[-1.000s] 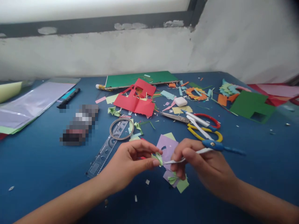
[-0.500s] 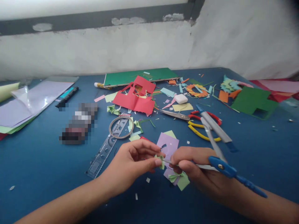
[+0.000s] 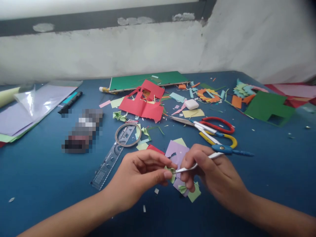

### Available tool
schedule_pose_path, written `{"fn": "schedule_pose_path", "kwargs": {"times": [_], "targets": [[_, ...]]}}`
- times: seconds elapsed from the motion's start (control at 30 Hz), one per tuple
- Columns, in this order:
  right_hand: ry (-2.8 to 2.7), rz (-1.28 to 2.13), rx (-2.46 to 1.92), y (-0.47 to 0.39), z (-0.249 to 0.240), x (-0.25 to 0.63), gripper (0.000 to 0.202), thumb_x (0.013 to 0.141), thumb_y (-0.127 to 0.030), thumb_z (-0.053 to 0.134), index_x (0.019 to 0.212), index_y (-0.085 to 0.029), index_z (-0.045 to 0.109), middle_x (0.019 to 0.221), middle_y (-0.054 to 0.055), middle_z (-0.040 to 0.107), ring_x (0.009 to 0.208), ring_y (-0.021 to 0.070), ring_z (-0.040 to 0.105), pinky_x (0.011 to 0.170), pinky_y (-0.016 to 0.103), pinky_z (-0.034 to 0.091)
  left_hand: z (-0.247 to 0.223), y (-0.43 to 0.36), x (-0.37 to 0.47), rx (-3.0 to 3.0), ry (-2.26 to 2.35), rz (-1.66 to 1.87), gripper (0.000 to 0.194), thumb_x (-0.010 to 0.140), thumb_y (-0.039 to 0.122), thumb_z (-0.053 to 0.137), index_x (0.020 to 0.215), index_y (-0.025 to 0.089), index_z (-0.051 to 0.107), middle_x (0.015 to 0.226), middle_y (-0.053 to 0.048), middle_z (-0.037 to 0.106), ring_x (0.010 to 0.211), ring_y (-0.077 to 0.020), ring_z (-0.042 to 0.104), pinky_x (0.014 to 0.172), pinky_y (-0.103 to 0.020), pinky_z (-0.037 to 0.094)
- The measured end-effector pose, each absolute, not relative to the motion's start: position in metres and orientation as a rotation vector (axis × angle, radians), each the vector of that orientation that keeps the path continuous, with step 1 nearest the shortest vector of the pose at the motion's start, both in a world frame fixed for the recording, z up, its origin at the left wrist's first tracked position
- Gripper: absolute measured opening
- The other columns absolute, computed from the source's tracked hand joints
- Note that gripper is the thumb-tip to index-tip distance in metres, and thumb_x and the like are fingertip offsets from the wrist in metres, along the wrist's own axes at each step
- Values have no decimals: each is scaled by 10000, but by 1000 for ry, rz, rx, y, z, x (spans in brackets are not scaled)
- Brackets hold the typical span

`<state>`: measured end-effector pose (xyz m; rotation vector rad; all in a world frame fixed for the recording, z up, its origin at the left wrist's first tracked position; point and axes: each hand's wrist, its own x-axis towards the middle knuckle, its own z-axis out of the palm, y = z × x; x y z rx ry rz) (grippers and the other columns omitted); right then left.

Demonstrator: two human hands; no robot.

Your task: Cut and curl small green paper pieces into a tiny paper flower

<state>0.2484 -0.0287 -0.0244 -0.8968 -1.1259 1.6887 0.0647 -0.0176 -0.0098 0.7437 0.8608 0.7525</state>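
My left hand point(image 3: 145, 174) pinches a small folded light-green paper piece point(image 3: 170, 171) between thumb and fingers. In my right hand point(image 3: 209, 168) is a blue and white compass point(image 3: 223, 149), gripped by one of its legs. The tip of that leg touches the green piece. Beneath and beside my hands lie purple paper point(image 3: 181, 153) with a ragged hole and light-green scraps point(image 3: 195, 194). A clear ruler point(image 3: 106, 169) with a tape ring point(image 3: 118, 130) on it lies beyond my left hand.
Scissors point(image 3: 232, 126) with red and yellow handles lie beyond my right hand. Further back are cut red paper point(image 3: 148, 110), a white eraser point(image 3: 191, 104) and a green board point(image 3: 148, 80). Purple sheets point(image 3: 14, 118) lie at left, cut green paper point(image 3: 266, 105) at right.
The compass has turned in my right hand; its hinge has moved up and left, and its other leg now lies across the scissors' handles. My left hand still pinches the green piece.
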Motion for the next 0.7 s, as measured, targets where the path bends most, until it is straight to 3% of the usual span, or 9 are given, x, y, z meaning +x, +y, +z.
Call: {"fn": "schedule_pose_path", "kwargs": {"times": [0.23, 0.53, 0.7], "targets": [[-949, 1823, -825, -30, -27, 246, 333, 878, -486, 524, 736, -191, 587, 592, -12, 636, 471, 78, 593, 438, 155, 494, -8, -18, 66, 757, 859, 772, 110, 663, 81, 774, 708, 174, 734, 707, 6, 745, 615, -87, 656, 572, -158, 551], [-1618, 1236, -840, -40, -24, 258, 220, 967, -329, 394, 886, -241, 579, 734, -2, 597, 646, 109, 598, 577, 215, 512, -7, -19, 66, 818, 903, 825, 102, 663, 92, 777, 697, 176, 730, 749, 5, 758, 604, -86, 651, 567, -153, 548], [-1765, 1084, -885, -41, -26, 263, 263, 968, -344, 370, 862, -222, 577, 709, 13, 597, 622, 134, 581, 567, 251, 488, -7, -17, 67, 818, 930, 832, 103, 660, 95, 781, 702, 174, 729, 736, 8, 755, 592, -78, 646, 567, -146, 548]]}}
